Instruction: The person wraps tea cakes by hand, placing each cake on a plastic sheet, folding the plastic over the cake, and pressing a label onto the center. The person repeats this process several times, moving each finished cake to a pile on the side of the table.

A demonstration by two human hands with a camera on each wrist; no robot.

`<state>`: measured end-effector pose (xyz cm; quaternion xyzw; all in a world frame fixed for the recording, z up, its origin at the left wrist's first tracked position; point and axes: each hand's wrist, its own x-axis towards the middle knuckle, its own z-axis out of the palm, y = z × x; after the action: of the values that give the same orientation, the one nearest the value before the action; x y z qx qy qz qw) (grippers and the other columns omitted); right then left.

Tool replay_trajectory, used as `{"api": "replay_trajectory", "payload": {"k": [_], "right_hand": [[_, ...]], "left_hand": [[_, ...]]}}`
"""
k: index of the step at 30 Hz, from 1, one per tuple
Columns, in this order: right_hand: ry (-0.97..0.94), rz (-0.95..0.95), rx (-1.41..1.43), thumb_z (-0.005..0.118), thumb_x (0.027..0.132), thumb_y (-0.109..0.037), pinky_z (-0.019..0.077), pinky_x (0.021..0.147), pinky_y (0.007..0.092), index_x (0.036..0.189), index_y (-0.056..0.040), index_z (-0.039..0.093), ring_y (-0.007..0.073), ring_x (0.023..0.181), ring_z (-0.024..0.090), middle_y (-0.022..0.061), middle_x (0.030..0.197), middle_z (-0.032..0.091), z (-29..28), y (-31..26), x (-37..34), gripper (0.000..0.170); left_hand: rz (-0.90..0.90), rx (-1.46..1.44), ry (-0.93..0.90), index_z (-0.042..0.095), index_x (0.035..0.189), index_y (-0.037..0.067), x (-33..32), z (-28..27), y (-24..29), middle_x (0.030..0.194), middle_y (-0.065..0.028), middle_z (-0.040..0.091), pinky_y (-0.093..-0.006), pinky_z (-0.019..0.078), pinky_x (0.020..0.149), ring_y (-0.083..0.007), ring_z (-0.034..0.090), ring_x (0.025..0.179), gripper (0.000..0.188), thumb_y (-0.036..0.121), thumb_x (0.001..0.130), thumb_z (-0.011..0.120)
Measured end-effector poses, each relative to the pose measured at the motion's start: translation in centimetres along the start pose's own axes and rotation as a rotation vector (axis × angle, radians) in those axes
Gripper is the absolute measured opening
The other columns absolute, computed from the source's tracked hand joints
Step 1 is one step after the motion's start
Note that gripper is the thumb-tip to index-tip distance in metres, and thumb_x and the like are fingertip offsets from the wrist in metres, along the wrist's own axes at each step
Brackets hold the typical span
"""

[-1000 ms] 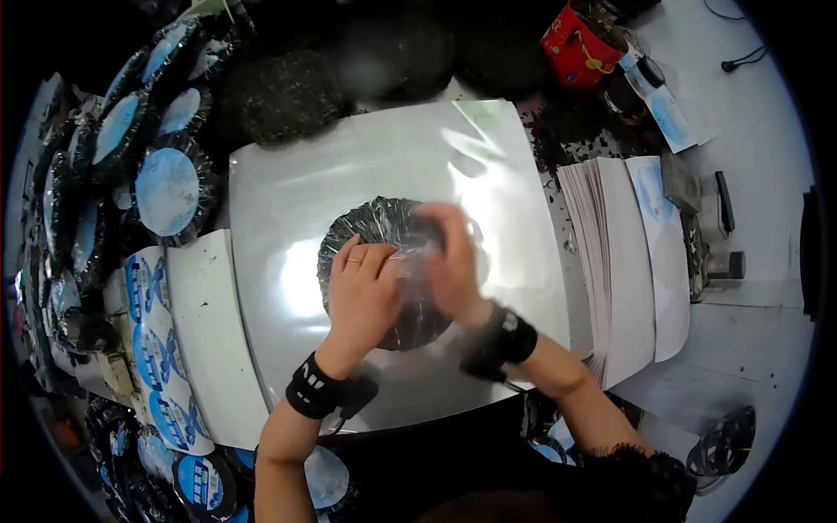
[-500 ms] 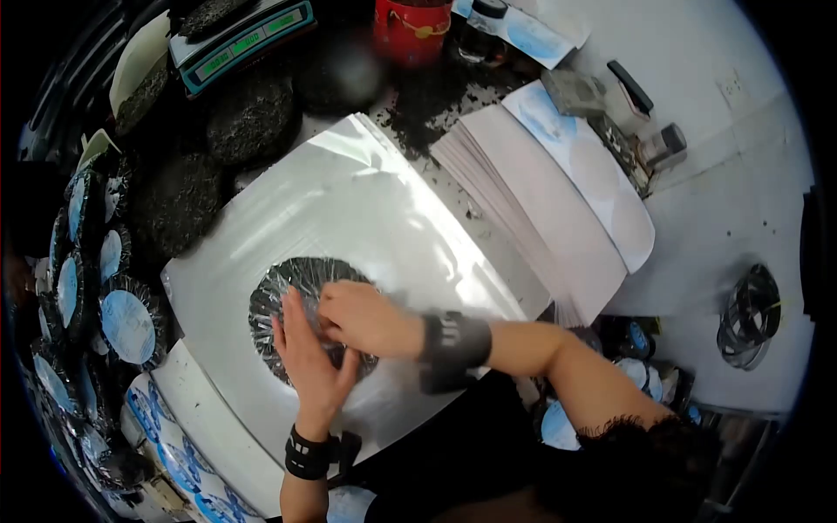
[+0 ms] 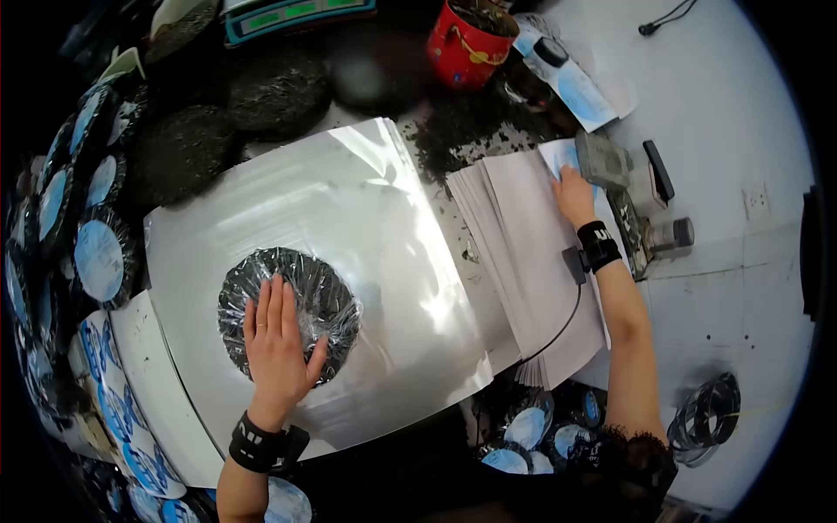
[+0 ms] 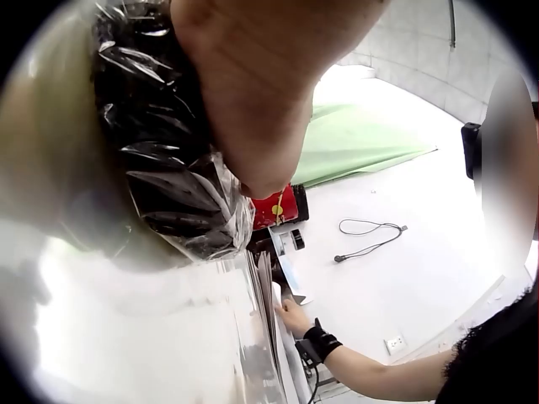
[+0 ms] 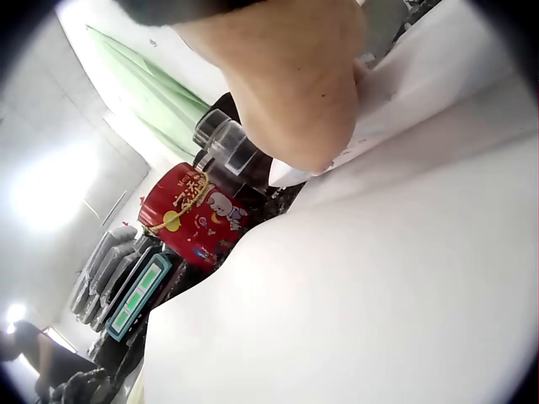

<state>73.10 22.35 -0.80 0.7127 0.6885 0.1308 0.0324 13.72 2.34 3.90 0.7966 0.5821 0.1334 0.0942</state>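
Observation:
A round dark disc [image 3: 327, 301], like a pressed tea cake, lies wrapped in clear crinkled film on a shiny white sheet [image 3: 375, 209]. My left hand [image 3: 277, 353] rests on top of it, fingers straight and the thumb held out. The left wrist view shows the film bunched along the disc's rim [image 4: 173, 185]. Off to the right, my right hand [image 3: 575, 199] has its fingertips at the far end of a strip of blue round labels [image 3: 560, 155], on top of a paper stack [image 3: 523, 209]. I cannot tell whether they pinch a label.
Unwrapped dark discs [image 3: 277, 91] lie behind the sheet, near a scale [image 3: 296, 16] and a red bucket [image 3: 471, 44]. Labelled wrapped discs [image 3: 98, 260] are piled at the left. A grey block [image 3: 602, 159] stands beyond the right hand; a label strip [image 3: 122, 405] lies front left.
Both hands were working at the film on the disc. The right hand has left it and moved right to the labels, while the left has flattened onto the disc. The head view has turned.

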Motion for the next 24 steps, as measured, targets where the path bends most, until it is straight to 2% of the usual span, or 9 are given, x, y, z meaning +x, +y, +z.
{"api": "replay_trajectory", "payload": {"k": [4,7,10,13,14,16,18,23,24], "right_hand": [[0.095,-0.029,0.03,0.069,0.094,-0.025,0.0573,0.075,0.0495,0.107,-0.0003,0.056,0.0448,0.082,0.07,0.0247,0.091,0.07,0.7,0.1,-0.6,0.031],[0.071,0.144,-0.081,0.073,0.09,-0.027,0.0563,0.076,0.0509,0.102,-0.002,0.057,0.0417,0.082,0.071,0.0222,0.08,0.069,2.0,-1.5,0.2,0.032],[0.145,0.092,0.151,0.078,0.085,-0.029,0.0553,0.076,0.0502,0.095,-0.0024,0.063,0.0377,0.082,0.072,0.0202,0.075,0.07,-0.4,-0.6,0.5,0.032],[0.309,0.474,0.648,0.081,0.083,-0.03,0.0541,0.076,0.0483,0.089,-0.0029,0.068,0.0351,0.079,0.071,0.0186,0.08,0.072,3.1,3.2,1.0,0.031],[0.352,0.466,0.595,0.081,0.084,-0.033,0.0537,0.077,0.0458,0.088,-0.0012,0.071,0.0348,0.078,0.069,0.0173,0.082,0.073,5.1,4.4,1.0,0.034],[0.422,0.329,0.813,0.082,0.084,-0.041,0.0539,0.079,0.0447,0.099,0.0009,0.069,0.035,0.081,0.07,0.0177,0.09,0.074,6.3,9.8,3.8,0.047],[0.461,0.293,0.833,0.082,0.085,-0.048,0.054,0.084,0.0456,0.11,0.0,0.066,0.0362,0.089,0.07,0.0187,0.1,0.074,-8.4,5.6,1.9,0.056],[0.522,0.13,0.158,0.08,0.087,-0.042,0.0534,0.089,0.0484,0.116,-0.0049,0.065,0.0376,0.1,0.069,0.0194,0.112,0.071,4.3,0.4,-2.5,0.049],[0.558,0.147,0.252,0.08,0.087,-0.04,0.0536,0.088,0.0476,0.113,-0.0045,0.066,0.0375,0.099,0.069,0.0188,0.108,0.072,4.2,-0.3,-2.5,0.046]], "left_hand": [[-0.003,0.016,0.029,0.037,0.152,-0.008,-0.4,0.1,0.3,0.162,-0.0239,0.036,-0.0531,0.018,0.126,-0.04,0.03,0.153,0.082,0.03,0.087,0.068],[0.009,0.045,0.055,0.038,0.152,-0.008,-0.3,0.4,0.3,0.162,-0.023,0.036,-0.0533,0.0181,0.126,-0.0382,0.028,0.154,0.083,0.032,0.086,0.069],[0.021,0.041,0.056,0.039,0.151,-0.009,-0.4,0.5,0.0,0.161,-0.0254,0.037,-0.054,0.0182,0.125,-0.0391,0.03,0.153,0.083,0.034,0.087,0.069],[0.026,0.018,0.063,0.038,0.151,-0.009,-0.4,0.5,-0.1,0.161,-0.0256,0.037,-0.0541,0.0185,0.125,-0.0395,0.03,0.152,0.083,0.035,0.088,0.067],[0.03,0.022,0.062,0.037,0.152,-0.009,-0.4,0.4,-0.1,0.161,-0.0253,0.037,-0.0539,0.0185,0.125,-0.0398,0.03,0.152,0.083,0.036,0.088,0.067],[0.03,0.029,0.064,0.037,0.152,-0.009,-0.3,0.4,-0.1,0.161,-0.025,0.036,-0.0537,0.0184,0.125,-0.04,0.03,0.152,0.084,0.036,0.088,0.068],[0.026,0.023,0.062,0.037,0.152,-0.008,-0.3,0.4,-0.1,0.162,-0.0242,0.036,-0.0535,0.018,0.125,-0.0399,0.03,0.153,0.085,0.037,0.088,0.069],[0.045,0.029,0.079,0.039,0.151,-0.008,-0.3,0.4,0.1,0.16,-0.024,0.039,-0.0524,0.0189,0.125,-0.0388,0.032,0.152,0.087,0.042,0.088,0.071],[0.043,0.035,0.087,0.04,0.151,-0.008,-0.4,0.2,-0.1,0.159,-0.0243,0.04,-0.0522,0.0197,0.125,-0.0387,0.034,0.151,0.087,0.044,0.088,0.072]]}}
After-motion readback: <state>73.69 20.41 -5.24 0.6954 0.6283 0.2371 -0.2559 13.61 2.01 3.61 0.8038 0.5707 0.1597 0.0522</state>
